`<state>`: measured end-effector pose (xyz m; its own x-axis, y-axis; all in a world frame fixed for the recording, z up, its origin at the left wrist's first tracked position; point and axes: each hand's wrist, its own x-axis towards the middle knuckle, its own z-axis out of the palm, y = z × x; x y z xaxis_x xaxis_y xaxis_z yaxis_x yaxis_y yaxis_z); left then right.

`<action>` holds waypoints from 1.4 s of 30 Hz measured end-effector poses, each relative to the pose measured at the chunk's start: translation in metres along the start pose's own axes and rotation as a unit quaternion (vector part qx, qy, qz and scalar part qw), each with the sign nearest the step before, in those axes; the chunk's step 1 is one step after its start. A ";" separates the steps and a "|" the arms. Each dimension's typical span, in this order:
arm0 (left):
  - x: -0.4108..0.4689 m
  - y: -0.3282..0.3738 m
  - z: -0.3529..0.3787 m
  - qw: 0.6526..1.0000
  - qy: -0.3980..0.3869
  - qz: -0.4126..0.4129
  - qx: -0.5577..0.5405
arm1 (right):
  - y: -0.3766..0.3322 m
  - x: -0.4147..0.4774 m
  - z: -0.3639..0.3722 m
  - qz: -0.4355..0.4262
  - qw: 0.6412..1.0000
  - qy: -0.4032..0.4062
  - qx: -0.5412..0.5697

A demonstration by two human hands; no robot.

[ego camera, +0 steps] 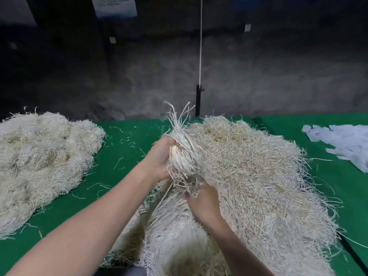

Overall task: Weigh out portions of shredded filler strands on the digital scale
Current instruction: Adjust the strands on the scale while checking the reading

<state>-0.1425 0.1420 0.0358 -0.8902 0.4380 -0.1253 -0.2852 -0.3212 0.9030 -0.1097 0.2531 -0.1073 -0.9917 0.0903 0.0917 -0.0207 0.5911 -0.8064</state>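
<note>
Table (123, 176): green cover; its far edge runs behind both piles, and a seam splits it at your right.
Main pile (258, 186): loose strands, directly under your hands, spreading almost to the seam.
Left pile (39, 160): well apart from it, reaching the left side of the view.
Open room: a green strip between the piles, with stray strands on it.
Bundle (185, 156): lifted above the main pile.
Left hand (159, 156): fingers curled around the bundle's upper part.
Right hand (205, 200): fingers closed on its lower ends.
Paper slips (342, 142): far right.
Room: dark wall (278, 76); white cord (200, 46) hanging to a black post (197, 100).
</note>
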 end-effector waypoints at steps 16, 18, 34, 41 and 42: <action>-0.021 0.030 -0.010 0.988 0.112 0.078 -0.072 | -0.061 -0.026 -0.110 -0.167 0.978 0.016 0.127; -0.034 0.032 -0.002 0.990 0.050 0.094 -0.095 | -0.091 -0.034 -0.114 -0.241 0.944 -0.015 0.223; -0.165 -0.049 -0.041 0.906 0.243 0.147 0.315 | -0.132 -0.077 0.028 0.155 0.884 -0.046 0.438; -0.222 -0.019 -0.105 0.881 0.304 0.175 0.319 | -0.149 -0.101 0.055 0.041 0.950 0.022 0.310; -0.223 -0.019 -0.106 0.874 0.258 0.164 0.378 | -0.155 -0.107 0.065 0.028 0.953 0.012 0.302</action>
<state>0.0240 -0.0388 0.0027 -0.9772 -0.0739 0.1989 0.1579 0.3728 0.9144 -0.0091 0.1001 -0.0298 -0.9903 0.1312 0.0457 -0.0439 0.0167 -0.9989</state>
